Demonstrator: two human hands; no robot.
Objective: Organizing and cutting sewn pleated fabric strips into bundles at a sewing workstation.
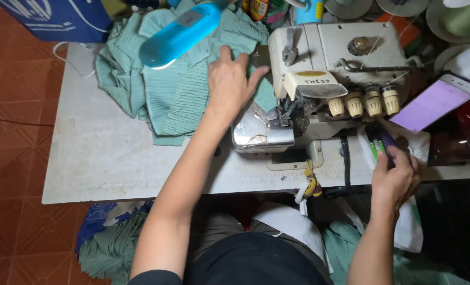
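Note:
My left hand (229, 84) lies flat, fingers spread, on a pile of pleated green cloth (166, 89) right behind the presser area of a cream overlock sewing machine (325, 68). My right hand (396, 177) is at the table's right front, its fingers closed on a small purple and green object (380, 143) that lies on a white bag. The machine's shiny metal plate (259, 134) sits between the two hands.
A blue tube-shaped lamp (179, 34) hangs over the cloth. A smartphone with a lit screen (435, 103) leans at the right. Thread cones (457, 16) stand behind the machine. More green cloth (111, 248) lies on the red tile floor under the white table (113, 158).

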